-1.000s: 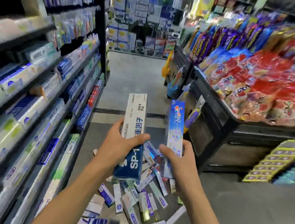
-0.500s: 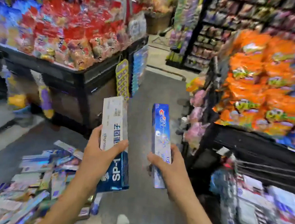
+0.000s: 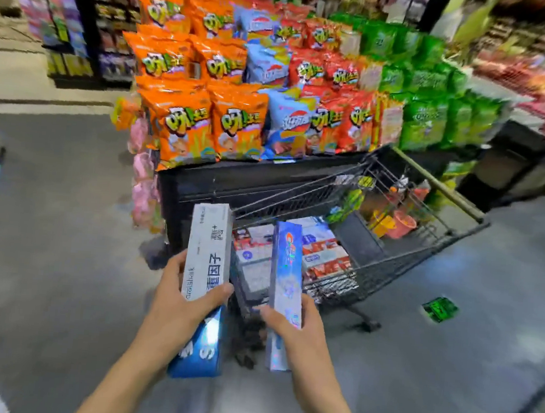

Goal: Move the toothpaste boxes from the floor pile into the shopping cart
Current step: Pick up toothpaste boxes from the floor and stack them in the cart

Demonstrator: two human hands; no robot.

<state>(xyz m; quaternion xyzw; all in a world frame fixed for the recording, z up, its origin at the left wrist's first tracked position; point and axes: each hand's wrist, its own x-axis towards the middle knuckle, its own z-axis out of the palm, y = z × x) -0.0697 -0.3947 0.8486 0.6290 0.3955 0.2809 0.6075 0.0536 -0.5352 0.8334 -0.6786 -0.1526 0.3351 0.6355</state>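
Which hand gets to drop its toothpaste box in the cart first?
Probably the right hand: its blue box already overlaps the shopping cart basket. The left hand holds its white box beside the cart's corner.

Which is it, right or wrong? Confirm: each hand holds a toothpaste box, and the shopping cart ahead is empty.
Wrong on one point: the head view shows the shopping cart already holding boxes. Left hand grips the white-and-blue box; right hand grips the blue box.

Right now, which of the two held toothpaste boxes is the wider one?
The white and blue cardboard box in the left hand. The shiny blue box in the right hand is clearly narrower.
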